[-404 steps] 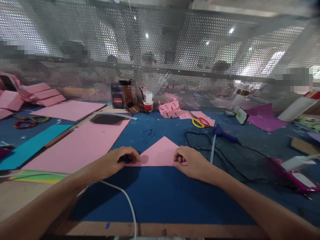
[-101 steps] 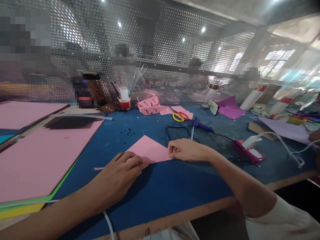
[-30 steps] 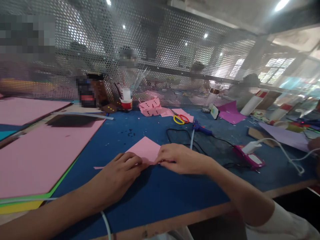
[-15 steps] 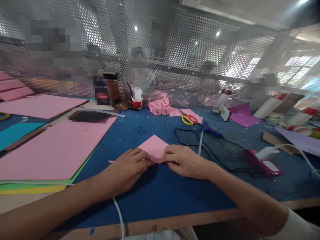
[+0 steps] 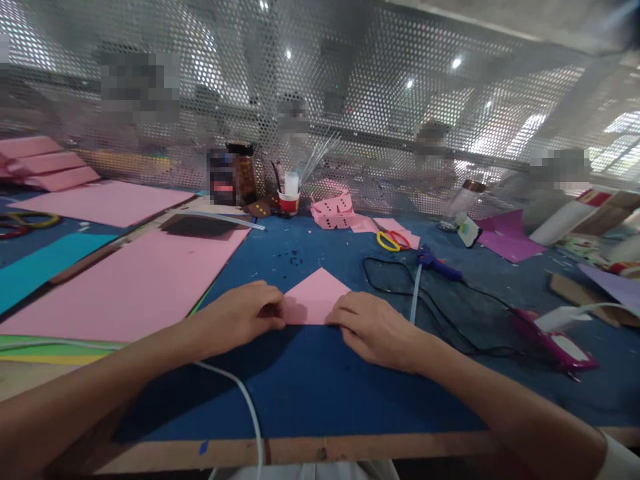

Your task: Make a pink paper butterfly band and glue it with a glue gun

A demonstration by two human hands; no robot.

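Observation:
A folded pink paper (image 5: 318, 297) lies on the blue table, its peak pointing away from me and its straight edge towards me. At its left corner my left hand (image 5: 245, 310) is closed, with curled fingers and thumb gripping the paper. My right hand (image 5: 373, 327) bends over the right end, its fingertips pressed together on the paper near the straight edge. Both outer corners are hidden under the hands.
Large pink sheets (image 5: 130, 287) are stacked to the left. A blue glue gun (image 5: 440, 265) with a black cord lies right of the paper, near scissors (image 5: 393, 240) and a cut pink piece (image 5: 332, 211). A white cable (image 5: 247, 397) crosses the table's front edge.
My left hand has slid left along the straight edge to the corner, uncovering more of the paper. My right hand stays at the right end. The camera view has shifted slightly.

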